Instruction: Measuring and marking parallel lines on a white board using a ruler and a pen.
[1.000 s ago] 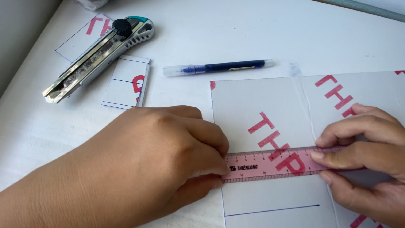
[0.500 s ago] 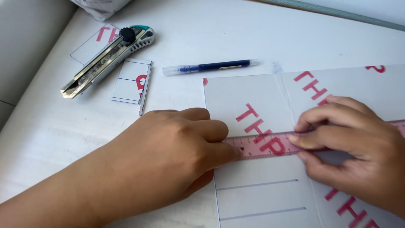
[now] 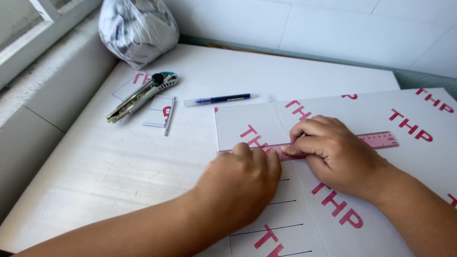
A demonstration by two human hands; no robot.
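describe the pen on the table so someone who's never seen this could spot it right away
On the white table, look beyond the two hands, between the utility knife at the left and the red-lettered white sheet. The pen lies flat there, untouched. It is the only slim clear stick with a dark blue core.

The hands (image 3: 285, 166) hide the middle of the pink ruler (image 3: 381, 140).

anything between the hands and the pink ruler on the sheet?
Nothing visible. The left hand rests over the left end of the pink ruler and the right hand presses on its middle, fingertips on it. The ruler lies flat on the white sheet. The pen and utility knife lie apart, up left.
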